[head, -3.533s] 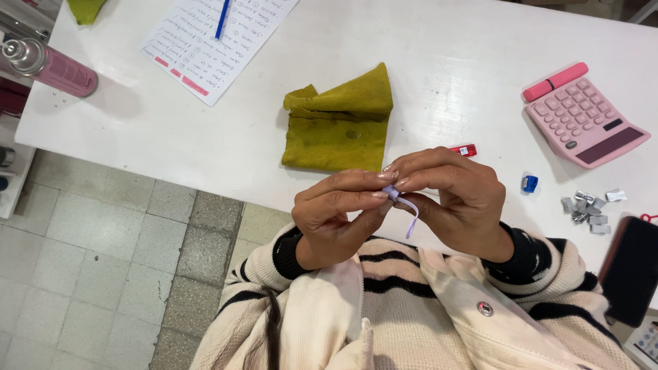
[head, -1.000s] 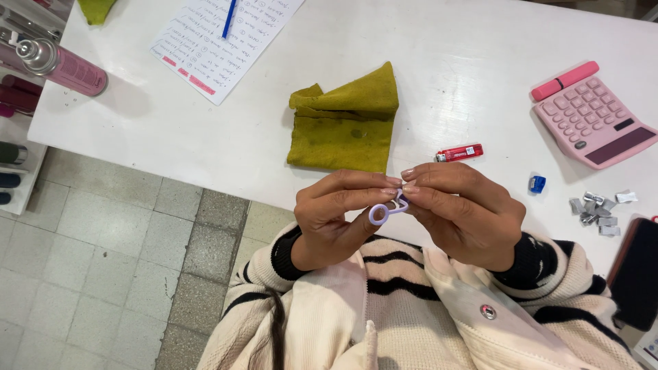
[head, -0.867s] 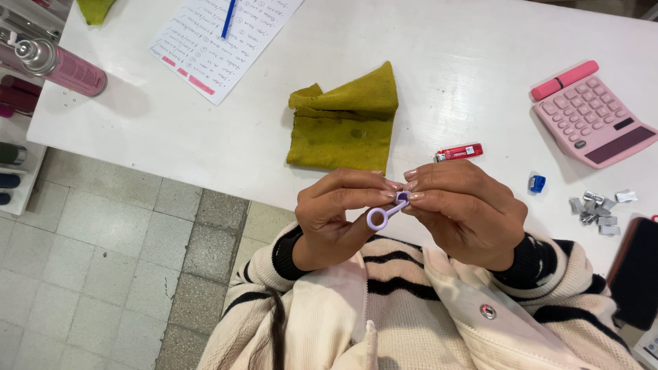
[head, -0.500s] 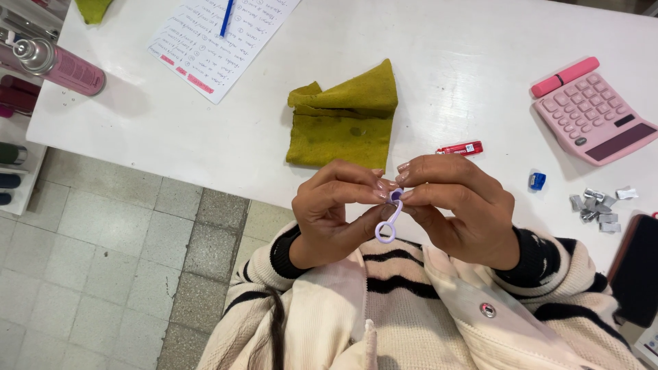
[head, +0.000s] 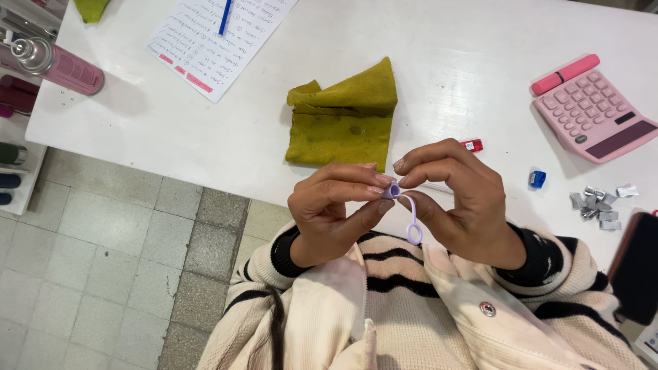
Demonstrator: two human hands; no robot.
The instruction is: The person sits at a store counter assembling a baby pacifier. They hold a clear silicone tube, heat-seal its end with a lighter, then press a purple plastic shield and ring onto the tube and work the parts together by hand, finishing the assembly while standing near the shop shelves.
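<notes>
A small lilac loop-ended piece (head: 404,209) is pinched at its cap end between the fingertips of the left hand (head: 332,209) and the right hand (head: 456,199) — both closed on it — just off the near edge of the white table (head: 171,144), below a folded olive-green cloth (head: 346,116).

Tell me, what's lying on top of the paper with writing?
A blue pen lies on the paper. Its top end runs out of the picture, so that part cannot be seen.
</notes>
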